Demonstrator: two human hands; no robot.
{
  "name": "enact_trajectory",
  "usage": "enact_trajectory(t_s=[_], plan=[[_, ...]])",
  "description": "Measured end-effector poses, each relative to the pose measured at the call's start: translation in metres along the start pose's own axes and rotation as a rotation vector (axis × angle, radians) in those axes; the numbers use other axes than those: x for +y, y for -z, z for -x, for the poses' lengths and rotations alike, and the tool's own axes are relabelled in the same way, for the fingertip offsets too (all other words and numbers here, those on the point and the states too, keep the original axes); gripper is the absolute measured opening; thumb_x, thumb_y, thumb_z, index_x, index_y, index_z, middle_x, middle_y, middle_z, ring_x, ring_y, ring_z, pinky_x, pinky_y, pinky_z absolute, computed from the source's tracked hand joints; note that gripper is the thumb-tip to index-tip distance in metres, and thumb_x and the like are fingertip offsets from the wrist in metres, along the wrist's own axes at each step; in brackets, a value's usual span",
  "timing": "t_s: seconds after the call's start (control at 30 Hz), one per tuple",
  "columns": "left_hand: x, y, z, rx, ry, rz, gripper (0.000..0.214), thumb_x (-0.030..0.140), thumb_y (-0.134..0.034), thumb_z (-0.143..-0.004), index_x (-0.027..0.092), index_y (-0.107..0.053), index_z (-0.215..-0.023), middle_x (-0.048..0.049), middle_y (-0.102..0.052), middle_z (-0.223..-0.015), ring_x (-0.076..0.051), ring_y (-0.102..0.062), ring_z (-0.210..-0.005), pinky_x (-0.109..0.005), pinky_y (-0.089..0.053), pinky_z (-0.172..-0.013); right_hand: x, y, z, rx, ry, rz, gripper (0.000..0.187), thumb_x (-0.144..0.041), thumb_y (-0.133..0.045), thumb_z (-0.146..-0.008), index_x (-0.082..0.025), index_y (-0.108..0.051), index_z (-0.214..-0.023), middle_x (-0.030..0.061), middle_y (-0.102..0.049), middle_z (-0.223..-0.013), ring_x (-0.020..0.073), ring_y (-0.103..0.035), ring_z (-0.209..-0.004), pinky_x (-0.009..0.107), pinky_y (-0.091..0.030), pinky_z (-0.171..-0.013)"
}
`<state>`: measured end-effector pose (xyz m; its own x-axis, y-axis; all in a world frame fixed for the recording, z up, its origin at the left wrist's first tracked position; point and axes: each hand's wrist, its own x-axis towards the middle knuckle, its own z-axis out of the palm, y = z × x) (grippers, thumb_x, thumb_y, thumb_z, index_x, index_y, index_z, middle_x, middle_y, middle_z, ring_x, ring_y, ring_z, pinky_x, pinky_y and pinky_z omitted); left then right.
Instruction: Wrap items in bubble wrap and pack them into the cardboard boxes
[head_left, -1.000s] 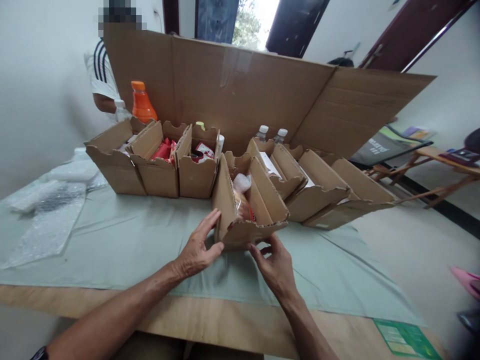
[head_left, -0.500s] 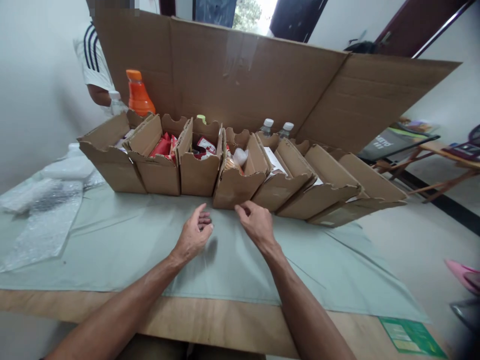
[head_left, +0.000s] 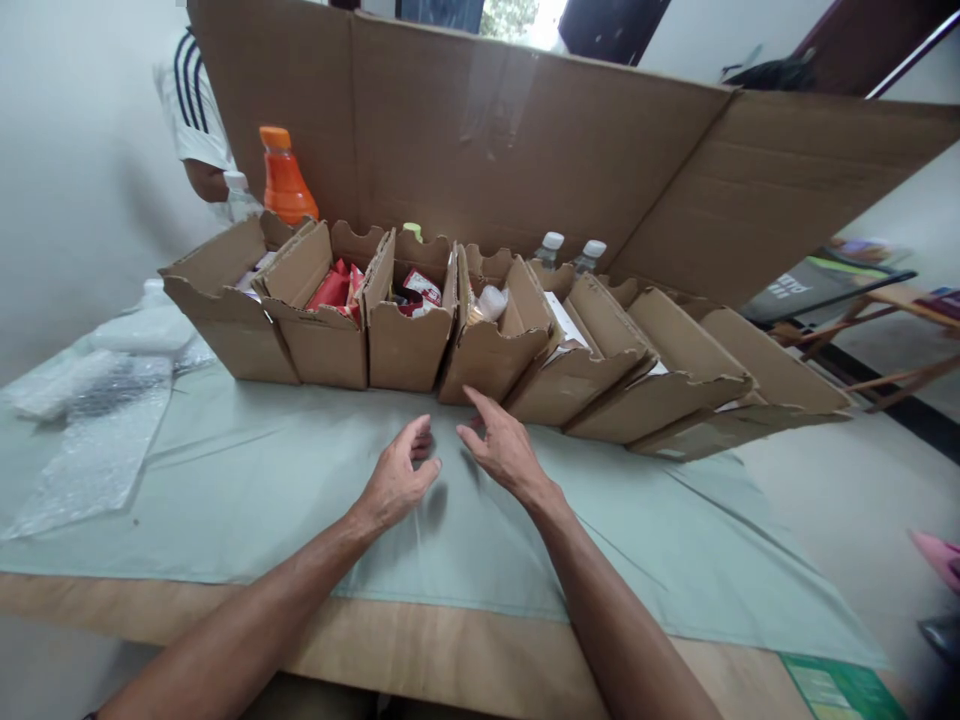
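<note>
My left hand [head_left: 399,474] hovers over the pale green cloth [head_left: 247,500], fingers curved and thumb apart, holding nothing. Facing it, my right hand [head_left: 501,445] has its forefinger stretched toward the foot of the middle cardboard box [head_left: 491,365]; whether the fingertip touches it I cannot tell. That box has a whitish, translucent item [head_left: 491,303] inside. To its left, one box [head_left: 409,352] holds a red and white packet [head_left: 424,288], and another [head_left: 330,345] holds red packets [head_left: 337,288]. A white item [head_left: 564,320] lies in the box to the right [head_left: 574,385].
Behind the row stands a tall cardboard panel [head_left: 420,130], with an orange bottle [head_left: 287,185] and white-capped bottles [head_left: 550,250] before it. Bubble wrap [head_left: 112,440] lies at left. A person's sleeve [head_left: 199,100] shows behind the panel. A green sheet [head_left: 840,688] lies front right.
My right hand's fingers have opened from a closed curl, with the forefinger now extended. My left hand stays much the same. The view has shifted slightly.
</note>
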<state>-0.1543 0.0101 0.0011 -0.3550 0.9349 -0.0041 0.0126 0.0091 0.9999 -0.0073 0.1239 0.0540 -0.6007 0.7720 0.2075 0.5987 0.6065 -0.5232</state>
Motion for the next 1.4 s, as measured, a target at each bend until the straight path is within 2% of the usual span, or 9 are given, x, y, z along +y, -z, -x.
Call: enact_trajectory(t_s=[0.17, 0.37, 0.6, 0.73, 0.9, 1.03, 1.17, 1.27, 1.4], plan=[[0.007, 0.001, -0.001, 0.057, 0.095, 0.138, 0.061, 0.023, -0.070, -0.072, 0.012, -0.060, -0.131, -0.0187, -0.069, -0.125, -0.029, -0.066, -0.119, -0.048, -0.050, -0.108, -0.036, 0.017, -0.009, 0.161, 0.098, -0.143, 0.044, -0.028, -0.056, -0.092, -0.023, -0.064, -0.135, 0.0068, -0.078, -0.112, 0.0187, -0.072, -0.084, 0.035, -0.058, -0.087], [0.007, 0.007, -0.006, 0.116, 0.133, 0.228, 0.050, 0.022, -0.068, -0.068, 0.015, -0.065, -0.118, -0.0159, -0.072, -0.118, -0.026, -0.071, -0.106, -0.043, -0.056, -0.096, -0.106, 0.041, -0.066, 0.101, 0.085, 0.050, 0.070, -0.023, -0.049, -0.095, -0.021, -0.031, -0.163, 0.0044, -0.078, -0.095, 0.0240, -0.073, -0.086, 0.040, -0.055, -0.089], [0.022, 0.017, -0.013, 0.306, 0.066, 0.222, 0.037, 0.022, -0.064, -0.072, 0.015, -0.067, -0.108, -0.0124, -0.074, -0.103, -0.026, -0.071, -0.103, -0.040, -0.056, -0.093, -0.116, 0.034, -0.096, 0.093, -0.026, 0.222, 0.029, -0.019, -0.049, -0.094, -0.022, -0.071, -0.112, 0.0069, -0.080, -0.093, 0.0279, -0.073, -0.098, 0.037, -0.052, -0.089], [0.047, 0.043, 0.008, 0.531, -0.099, 0.187, 0.041, 0.027, -0.062, -0.083, 0.018, -0.063, -0.122, -0.0115, -0.069, -0.126, -0.024, -0.064, -0.120, -0.039, -0.048, -0.108, -0.114, 0.033, -0.055, 0.137, 0.077, 0.122, 0.021, -0.022, -0.050, -0.094, -0.025, -0.070, -0.099, 0.0028, -0.077, -0.081, 0.0228, -0.072, -0.077, 0.031, -0.049, -0.075], [0.046, 0.075, 0.074, 0.726, -0.209, 0.078, 0.042, 0.034, -0.065, -0.088, 0.022, -0.062, -0.128, -0.0098, -0.066, -0.132, -0.025, -0.064, -0.120, -0.038, -0.051, -0.104, -0.115, 0.057, 0.047, 0.062, 0.195, -0.105, 0.019, -0.029, -0.052, -0.097, -0.025, -0.067, -0.086, -0.0019, -0.070, -0.069, 0.0151, -0.064, -0.060, 0.025, -0.047, -0.063], [0.031, 0.086, 0.115, 0.651, -0.129, 0.015, 0.049, 0.036, -0.069, -0.084, 0.020, -0.061, -0.131, -0.0124, -0.064, -0.137, -0.028, -0.064, -0.119, -0.043, -0.051, -0.105, -0.090, 0.096, 0.119, 0.064, 0.190, -0.203, 0.014, -0.033, -0.062, -0.095, -0.026, -0.071, -0.086, -0.0015, -0.074, -0.074, 0.0155, -0.069, -0.064, 0.025, -0.053, -0.063], [0.026, 0.082, 0.130, 0.490, -0.171, -0.017, 0.056, 0.036, -0.070, -0.085, 0.022, -0.057, -0.138, -0.0128, -0.059, -0.148, -0.031, -0.057, -0.135, -0.046, -0.047, -0.112, -0.039, 0.120, 0.163, 0.345, -0.086, -0.264, 0.019, -0.041, -0.070, -0.089, -0.030, -0.075, -0.104, 0.0043, -0.079, -0.092, 0.0238, -0.076, -0.080, 0.035, -0.060, -0.072], [0.026, 0.075, 0.129, 0.359, -0.187, -0.015, 0.067, 0.036, -0.071, -0.084, 0.023, -0.051, -0.146, -0.0141, -0.052, -0.156, -0.032, -0.052, -0.142, -0.048, -0.047, -0.114, -0.008, 0.116, 0.193, 0.464, -0.176, -0.443, 0.056, -0.044, -0.070, -0.091, -0.034, -0.056, -0.144, 0.0101, -0.076, -0.124, 0.0289, -0.076, -0.104, 0.041, -0.063, -0.080], [0.027, 0.066, 0.116, 0.218, -0.172, -0.039, 0.079, 0.036, -0.072, -0.083, 0.025, -0.042, -0.155, -0.0135, -0.043, -0.164, -0.033, -0.042, -0.150, -0.051, -0.042, -0.119, 0.005, 0.081, 0.227, 0.289, -0.141, -0.485, 0.069, -0.050, -0.069, -0.090, -0.032, -0.047, -0.153, 0.0136, -0.059, -0.152, 0.0324, -0.068, -0.125, 0.045, -0.062, -0.093]])
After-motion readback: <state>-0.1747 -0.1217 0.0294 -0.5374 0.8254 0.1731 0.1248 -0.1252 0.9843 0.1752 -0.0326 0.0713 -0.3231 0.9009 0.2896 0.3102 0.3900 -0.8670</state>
